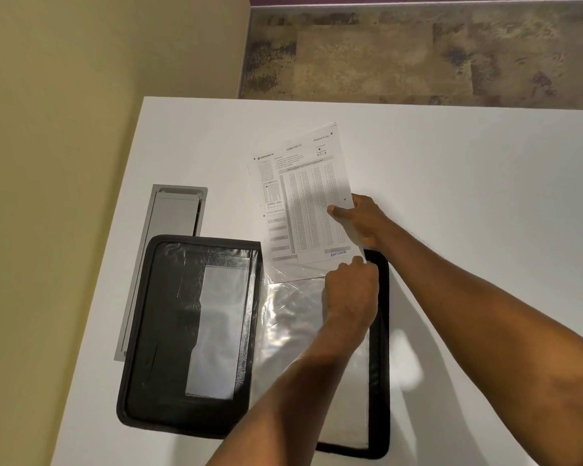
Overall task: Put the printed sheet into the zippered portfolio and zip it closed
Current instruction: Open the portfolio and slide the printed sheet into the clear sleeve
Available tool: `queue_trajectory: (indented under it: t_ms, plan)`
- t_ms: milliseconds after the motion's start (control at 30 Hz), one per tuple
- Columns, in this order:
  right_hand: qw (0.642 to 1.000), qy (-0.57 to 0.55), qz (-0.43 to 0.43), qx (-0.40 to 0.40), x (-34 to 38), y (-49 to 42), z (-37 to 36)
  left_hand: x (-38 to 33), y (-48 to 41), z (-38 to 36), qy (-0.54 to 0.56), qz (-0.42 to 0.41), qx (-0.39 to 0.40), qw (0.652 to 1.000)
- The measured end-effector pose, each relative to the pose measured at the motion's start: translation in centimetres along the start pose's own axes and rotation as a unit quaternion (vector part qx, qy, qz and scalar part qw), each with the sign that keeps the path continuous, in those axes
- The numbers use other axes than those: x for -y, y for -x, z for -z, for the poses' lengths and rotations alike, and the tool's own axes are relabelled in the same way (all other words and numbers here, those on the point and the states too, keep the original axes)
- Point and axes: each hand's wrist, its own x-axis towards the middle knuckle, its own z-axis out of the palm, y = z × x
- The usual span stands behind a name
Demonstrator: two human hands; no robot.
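A black zippered portfolio (169, 331) lies open flat on the white table (451, 196), with clear plastic sleeves on both halves. The printed sheet (303, 203) sticks out past the top edge of the right half, its bottom edge at the mouth of the clear sleeve (300, 331). My right hand (360, 220) grips the sheet's right edge with the thumb on top. My left hand (350, 290) pinches the sleeve's top edge by the sheet's lower right corner. My left forearm covers part of the right half.
A grey cable hatch (169, 230) is set into the table left of the portfolio. The table's left edge runs beside a beige wall (64, 112). Patterned carpet (418, 55) lies beyond the far edge.
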Motion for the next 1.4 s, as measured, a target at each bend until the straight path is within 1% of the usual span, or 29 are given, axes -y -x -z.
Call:
queue_trajectory:
  t_ms: [100, 233, 367, 533, 633, 733, 867, 933, 1033, 1133, 1233, 1300, 1367, 1400]
  plan:
    - [1.0, 0.001, -0.015, -0.008, -0.2, 0.2, -0.1, 0.1, -0.1, -0.5, -0.003, -0.029, -0.034, 0.999]
    - [0.998, 0.065, -0.012, -0.023, -0.4, 1.0, 0.0, 0.7, -0.7, -0.8, 0.001, -0.053, -0.059, 0.997]
    - [0.997, 0.051, -0.022, -0.047, -0.8, 1.4, 0.1, 1.4, -1.2, -0.9, 0.017, -0.079, -0.082, 0.993]
    - [0.995, 0.047, -0.057, -0.065, -1.2, 2.0, -0.1, 2.0, -1.8, -0.8, 0.043, -0.045, -0.068, 0.996]
    - [0.996, 0.046, -0.059, -0.051, -1.0, 2.2, 0.3, 2.1, -2.0, -0.9, 0.043, -0.046, -0.065, 0.996]
    - [0.992, 0.089, -0.075, -0.053, 0.0, 2.4, 0.7, 2.3, -2.1, -0.6, 0.055, -0.026, -0.057, 0.997]
    - [0.987, 0.146, -0.03, -0.067, 0.3, 2.2, 2.1, 2.6, -2.4, 0.1, 0.082, 0.002, -0.029, 0.996]
    - [0.982, 0.173, -0.024, -0.069, 0.3, 2.4, 3.0, 2.7, -2.6, 0.5, 0.1, 0.017, -0.011, 0.995]
    - [0.981, 0.185, -0.03, -0.049, 0.6, 3.1, 4.2, 2.5, -3.2, 1.1, 0.116, 0.043, 0.001, 0.992]
    - [0.98, 0.193, -0.04, -0.011, 0.6, 4.0, 5.0, 2.1, -3.6, 1.2, 0.096, 0.045, 0.001, 0.994]
    - [0.965, 0.257, -0.039, 0.033, 0.2, 4.9, 5.5, 1.7, -3.9, 0.9, 0.086, 0.052, 0.002, 0.995]
    - [0.952, 0.294, -0.061, 0.062, 0.4, 5.4, 5.4, 1.7, -3.9, 0.7, 0.088, 0.054, 0.001, 0.995]
    - [0.947, 0.299, -0.077, 0.088, 0.7, 5.2, 5.6, 1.6, -3.8, 0.5, 0.084, 0.049, -0.001, 0.995]
    - [0.952, 0.285, -0.08, 0.085, 1.0, 4.8, 5.6, 1.7, -3.7, 0.5, 0.083, 0.044, -0.007, 0.996]
